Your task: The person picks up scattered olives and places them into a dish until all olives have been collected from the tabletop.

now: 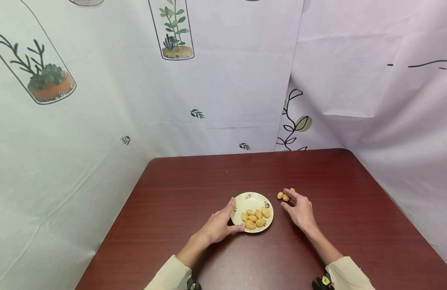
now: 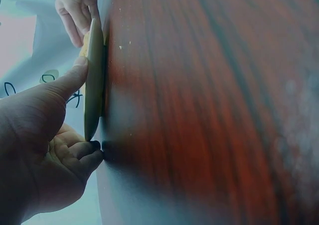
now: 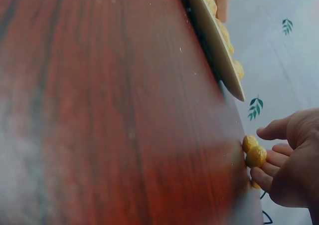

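A small round cream plate (image 1: 245,202) with printed marks along its rim rests on the table. Several yellow-brown oval pieces (image 1: 250,224), like small nuts or fruits, lie on its near half; their exact kind is unclear. My left hand (image 1: 217,226) grips the plate's left side, thumb at the near rim and fingers at the far left edge. To the right of the plate, my right hand (image 1: 301,211) reaches over a few loose oval pieces (image 1: 280,195). In the right wrist view, its thumb stands apart from the fingers, which are beside the loose pieces (image 3: 256,156).
The dark red-brown wooden table (image 1: 172,189) has rounded far corners. Pale cloth (image 1: 223,88) printed with plants and jars hangs behind it and along both sides. Black straps with devices (image 1: 322,282) sit at the wrists, by the light sleeves (image 1: 350,276).
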### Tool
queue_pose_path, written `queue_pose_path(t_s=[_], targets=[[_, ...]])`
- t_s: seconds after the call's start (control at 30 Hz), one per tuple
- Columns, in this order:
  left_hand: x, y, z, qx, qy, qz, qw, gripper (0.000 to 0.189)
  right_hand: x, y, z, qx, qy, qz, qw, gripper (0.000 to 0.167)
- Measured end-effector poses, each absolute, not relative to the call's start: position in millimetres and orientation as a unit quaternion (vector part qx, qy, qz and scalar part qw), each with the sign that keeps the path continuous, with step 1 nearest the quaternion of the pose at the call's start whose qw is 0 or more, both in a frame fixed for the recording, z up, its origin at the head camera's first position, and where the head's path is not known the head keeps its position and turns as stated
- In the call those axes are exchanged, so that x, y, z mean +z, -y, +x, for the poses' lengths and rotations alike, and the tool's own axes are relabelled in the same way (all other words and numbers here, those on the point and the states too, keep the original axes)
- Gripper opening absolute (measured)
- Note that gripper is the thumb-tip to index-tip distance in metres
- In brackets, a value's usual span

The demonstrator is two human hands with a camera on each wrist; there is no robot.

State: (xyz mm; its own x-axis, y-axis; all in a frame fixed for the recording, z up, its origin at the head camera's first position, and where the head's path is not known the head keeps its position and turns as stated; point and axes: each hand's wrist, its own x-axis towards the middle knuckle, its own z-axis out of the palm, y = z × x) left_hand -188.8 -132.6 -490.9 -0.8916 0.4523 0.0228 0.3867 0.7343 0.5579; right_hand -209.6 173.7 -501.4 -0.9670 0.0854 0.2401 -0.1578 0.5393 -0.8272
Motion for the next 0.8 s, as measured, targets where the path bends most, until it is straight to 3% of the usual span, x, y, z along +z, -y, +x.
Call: queue_pose_path(t_s=[0.23, 0.8], targets=[[-491.1, 131.9, -189.6, 0.285, -0.930, 0.224, 0.059, 0.103, -504.0, -176.9, -212.0, 0.491, 0.863, -0.001, 0.123, 0.043], [-493.2, 132.0, -191.0, 0.284, -0.930, 0.226, 0.056, 0.105, -504.8, -178.1, -214.0, 0.475, 0.871, -0.002, 0.124, 0.043]])
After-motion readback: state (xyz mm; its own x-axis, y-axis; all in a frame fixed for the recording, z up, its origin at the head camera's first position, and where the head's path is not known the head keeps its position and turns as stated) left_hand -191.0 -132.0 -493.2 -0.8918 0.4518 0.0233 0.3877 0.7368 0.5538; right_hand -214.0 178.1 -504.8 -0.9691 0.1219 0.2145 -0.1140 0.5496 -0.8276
